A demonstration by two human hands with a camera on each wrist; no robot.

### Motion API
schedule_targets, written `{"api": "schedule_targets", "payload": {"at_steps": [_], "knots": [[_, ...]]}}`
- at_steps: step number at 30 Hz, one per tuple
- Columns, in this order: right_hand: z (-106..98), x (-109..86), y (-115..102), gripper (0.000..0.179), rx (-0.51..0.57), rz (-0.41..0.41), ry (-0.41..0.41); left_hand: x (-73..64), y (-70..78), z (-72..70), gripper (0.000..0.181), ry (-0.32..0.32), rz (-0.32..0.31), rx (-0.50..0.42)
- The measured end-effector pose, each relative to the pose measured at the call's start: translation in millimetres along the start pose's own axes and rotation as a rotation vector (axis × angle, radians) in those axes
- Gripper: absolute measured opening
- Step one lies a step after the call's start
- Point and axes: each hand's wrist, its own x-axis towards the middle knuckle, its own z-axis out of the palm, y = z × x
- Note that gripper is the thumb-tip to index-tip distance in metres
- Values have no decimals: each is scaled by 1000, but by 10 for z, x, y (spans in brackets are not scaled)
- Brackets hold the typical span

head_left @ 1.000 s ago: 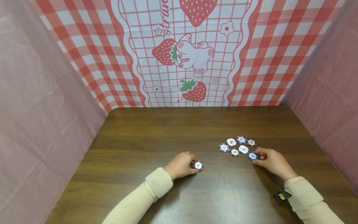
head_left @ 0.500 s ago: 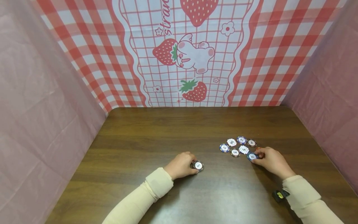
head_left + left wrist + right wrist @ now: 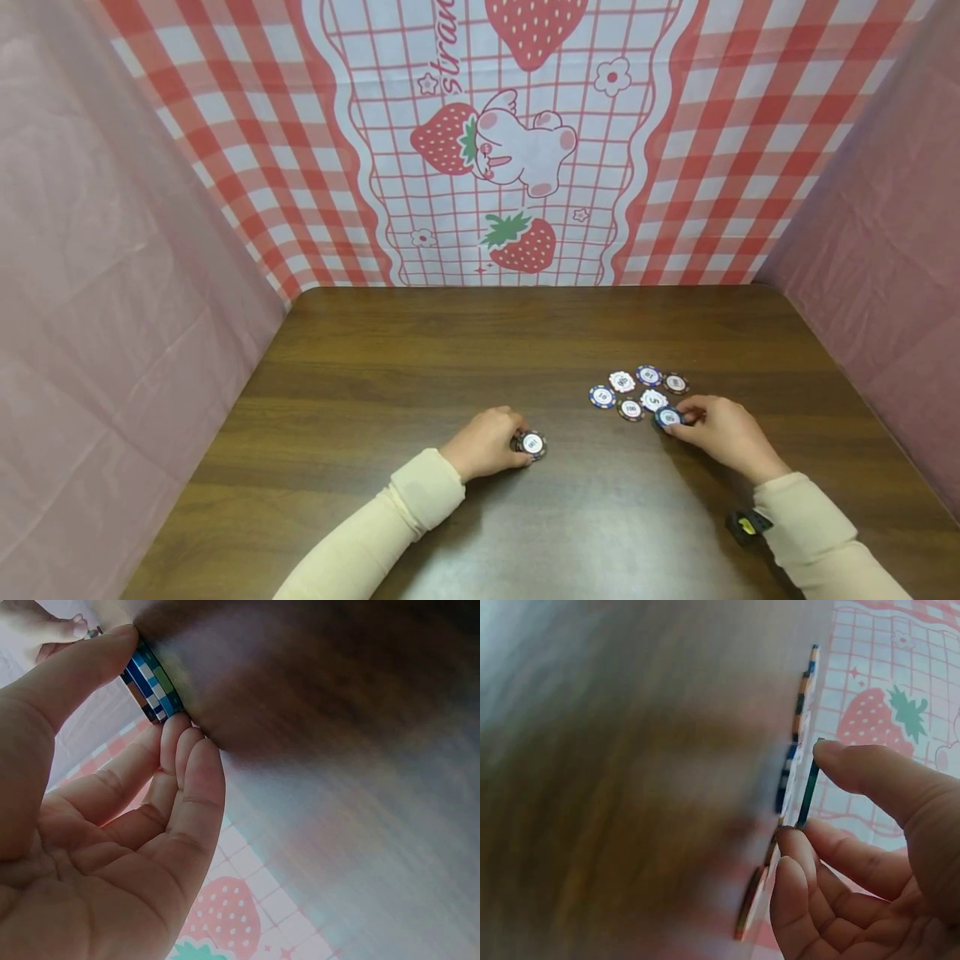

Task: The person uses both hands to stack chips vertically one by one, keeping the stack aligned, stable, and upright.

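Note:
My left hand [image 3: 486,442] grips a short stack of poker chips [image 3: 532,444] on the table, thumb on the near side and fingers on the far side. In the left wrist view the stack's striped edges [image 3: 154,682] show blue, white, green and brown. My right hand [image 3: 727,437] pinches one dark blue-green poker chip [image 3: 668,418] between thumb and fingers. From the right wrist, that chip [image 3: 808,793] appears edge-on, held a little off the flat chips. Close beside it lies a white chip marked 5 [image 3: 654,400]. A red-edged chip [image 3: 750,904] lies below the right fingers; the head view hides it.
Several loose chips lie flat left of and beyond the right hand, among them a blue chip [image 3: 602,396], a white chip [image 3: 621,382] and a brown chip [image 3: 676,383]. The wooden table [image 3: 420,350] meets a strawberry-print cloth [image 3: 480,233] behind and pink cloth at both sides.
My right hand has shifted slightly left, bringing the blue-green chip closer to the white chip marked 5. The red chip has gone out of sight behind the hand. My left hand stays still.

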Motion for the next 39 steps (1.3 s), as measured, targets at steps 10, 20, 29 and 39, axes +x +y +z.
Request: {"api": "schedule_targets", "payload": {"at_steps": [10,20,29,39], "knots": [[31,48,-254,31,77,-40,42,2,9,-5,36,-6,-7,0],[149,188,-552,25,160,-124,12,6,4,3,35,-6,-10,8],[304,277,-782,28,199,-185,-39,2,6,5,35,-10,-16,6],[434,329,-998,26,204,-266,-119,10,6,8,34,5,-6,6]]}}
